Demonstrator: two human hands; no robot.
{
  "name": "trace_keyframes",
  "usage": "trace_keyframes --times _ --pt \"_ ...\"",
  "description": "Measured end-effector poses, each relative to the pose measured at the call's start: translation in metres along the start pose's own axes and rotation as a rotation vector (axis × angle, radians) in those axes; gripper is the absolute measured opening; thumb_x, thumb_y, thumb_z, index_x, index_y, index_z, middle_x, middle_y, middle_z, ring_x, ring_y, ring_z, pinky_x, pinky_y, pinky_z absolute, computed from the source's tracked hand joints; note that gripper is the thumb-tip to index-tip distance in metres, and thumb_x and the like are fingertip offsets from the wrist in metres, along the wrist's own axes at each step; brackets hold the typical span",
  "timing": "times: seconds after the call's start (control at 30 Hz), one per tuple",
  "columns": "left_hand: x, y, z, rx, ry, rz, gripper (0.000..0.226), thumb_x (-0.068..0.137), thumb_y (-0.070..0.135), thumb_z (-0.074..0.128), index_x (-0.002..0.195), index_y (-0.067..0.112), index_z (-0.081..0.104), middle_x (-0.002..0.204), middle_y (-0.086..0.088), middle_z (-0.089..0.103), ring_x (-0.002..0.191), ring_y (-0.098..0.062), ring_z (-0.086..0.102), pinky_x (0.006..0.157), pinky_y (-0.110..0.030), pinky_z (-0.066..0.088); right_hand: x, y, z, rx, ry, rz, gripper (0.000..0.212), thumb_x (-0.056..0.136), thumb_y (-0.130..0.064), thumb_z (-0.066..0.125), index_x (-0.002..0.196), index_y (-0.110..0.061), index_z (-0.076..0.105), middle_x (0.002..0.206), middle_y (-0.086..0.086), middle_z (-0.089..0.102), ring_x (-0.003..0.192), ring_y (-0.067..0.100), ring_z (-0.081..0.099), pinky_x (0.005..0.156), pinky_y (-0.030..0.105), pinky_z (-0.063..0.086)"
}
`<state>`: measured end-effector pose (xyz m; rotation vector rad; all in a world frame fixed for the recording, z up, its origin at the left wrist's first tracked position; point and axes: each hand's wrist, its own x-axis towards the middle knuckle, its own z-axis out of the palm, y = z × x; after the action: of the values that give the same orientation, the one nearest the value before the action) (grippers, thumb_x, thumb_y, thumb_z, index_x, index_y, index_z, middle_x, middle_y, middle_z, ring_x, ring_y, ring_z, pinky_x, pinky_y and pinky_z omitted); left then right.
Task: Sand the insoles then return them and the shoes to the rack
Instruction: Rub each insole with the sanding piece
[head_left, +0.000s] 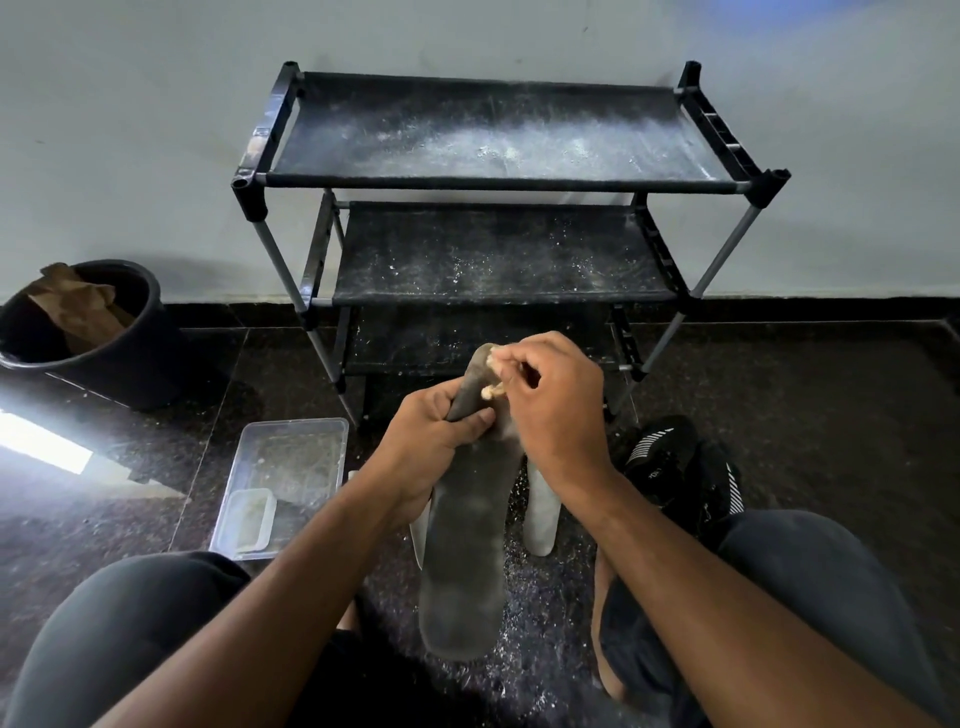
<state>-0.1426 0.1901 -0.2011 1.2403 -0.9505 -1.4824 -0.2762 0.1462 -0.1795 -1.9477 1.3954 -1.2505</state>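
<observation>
Both hands (498, 415) forward between the knees, fingers curled, apparently both gripping.

There is a single view, taken from a wide-angle camera on the person's head, looking forward and steeply down. The forearms enter from the bottom edge and both hands meet near the middle, close to the lens, with the knees filling the lower corners. Straight ahead the shoe rack (493, 171) stands against the wall (130, 130), seen from above so its top shelf faces the camera. The dark floor (805, 389) spreads to both sides. Straight lines bow toward the edges, as with the wall's base line and the leaning rack legs. No second view shares the scene
</observation>
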Motion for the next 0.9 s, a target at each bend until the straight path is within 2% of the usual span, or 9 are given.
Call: trace_keyframes --times 0.1,0.17,0.27,0.4,0.5,0.63,0.7,0.83,0.9 --pt "0.001 -0.001 -0.004 0.068 0.047 0.001 0.040 0.090 -0.023 0.051 0.092 0.010 0.074 0.083 -0.009 0.075 0.082 -0.020 0.070 0.073 -0.031 0.056 -0.015 -0.004 0.016 -0.053 -0.192 -0.123 0.010 0.088 0.001 0.068 0.092 -0.005 0.075 0.092 0.004 0.064 0.089 0.011 0.060 0.078 0.017 0.048" --pt "0.002 -0.003 -0.006 0.120 0.062 0.001 0.043 0.087 -0.026 0.045 0.097 0.006 0.072 0.086 -0.011 0.076 0.086 -0.023 0.072 0.073 -0.032 0.058 -0.019 -0.002 0.021 -0.086 -0.240 -0.162 0.011 0.089 0.002 0.065 0.093 -0.004 0.074 0.094 0.003 0.062 0.095 0.011 0.058 0.081 0.012 0.045" --pt "0.002 -0.002 -0.004 0.108 0.025 0.014 0.035 0.091 -0.021 0.053 0.098 0.007 0.072 0.087 -0.011 0.076 0.087 -0.023 0.073 0.074 -0.033 0.058 -0.017 0.000 0.017 -0.067 -0.195 -0.132 0.012 0.092 0.005 0.061 0.092 -0.003 0.071 0.097 0.002 0.060 0.097 0.001 0.054 0.081 0.002 0.040" --pt "0.000 -0.002 0.003 0.082 -0.018 0.037 0.025 0.095 -0.013 0.060 0.100 0.007 0.074 0.087 -0.012 0.074 0.085 -0.023 0.070 0.080 -0.036 0.056 -0.005 0.008 0.009 -0.134 -0.124 -0.137 0.013 0.092 0.002 0.061 0.094 -0.002 0.072 0.098 0.002 0.061 0.096 0.016 0.057 0.083 0.017 0.046" --pt "-0.001 -0.004 0.006 0.104 -0.008 0.038 0.023 0.097 -0.011 0.060 0.103 0.006 0.075 0.089 -0.013 0.074 0.088 -0.024 0.068 0.086 -0.042 0.051 0.001 0.009 0.004 -0.123 -0.082 -0.084 0.011 0.090 0.002 0.063 0.091 -0.003 0.073 0.096 0.001 0.062 0.095 0.017 0.060 0.083 0.021 0.050" --pt "-0.001 -0.002 0.001 0.077 0.036 0.033 0.024 0.096 -0.012 0.060 0.102 0.005 0.076 0.092 -0.019 0.075 0.089 -0.031 0.069 0.086 -0.046 0.054 -0.007 0.002 0.009 -0.129 -0.183 -0.178 0.011 0.092 0.000 0.062 0.089 -0.004 0.072 0.093 0.000 0.059 0.090 0.016 0.056 0.080 0.015 0.044" --pt "0.000 -0.002 -0.001 0.067 0.029 0.019 0.025 0.096 -0.009 0.061 0.098 0.009 0.078 0.092 -0.019 0.073 0.089 -0.032 0.065 0.087 -0.046 0.050 0.001 0.008 0.005 -0.165 -0.129 -0.124 0.014 0.092 0.001 0.061 0.084 -0.005 0.071 0.090 -0.001 0.058 0.086 0.016 0.056 0.075 0.022 0.047" --pt "0.002 0.003 -0.004 -0.052 0.079 -0.044 0.023 0.099 -0.002 0.062 0.095 0.013 0.080 0.092 -0.015 0.075 0.084 -0.029 0.069 0.083 -0.041 0.056 0.012 0.010 -0.012 -0.041 -0.018 -0.004 0.008 0.090 0.004 0.067 0.089 0.001 0.074 0.093 0.004 0.061 0.079 0.004 0.062 0.065 0.007 0.050" --pt "0.003 0.007 -0.005 -0.117 0.104 -0.065 0.021 0.102 0.004 0.060 0.092 0.010 0.078 0.088 -0.015 0.075 0.078 -0.027 0.070 0.077 -0.039 0.059 0.007 0.006 -0.010 0.019 -0.059 -0.040 0.006 0.090 0.002 0.068 0.092 0.002 0.074 0.093 0.004 0.061 0.079 0.005 0.064 0.063 0.009 0.053"
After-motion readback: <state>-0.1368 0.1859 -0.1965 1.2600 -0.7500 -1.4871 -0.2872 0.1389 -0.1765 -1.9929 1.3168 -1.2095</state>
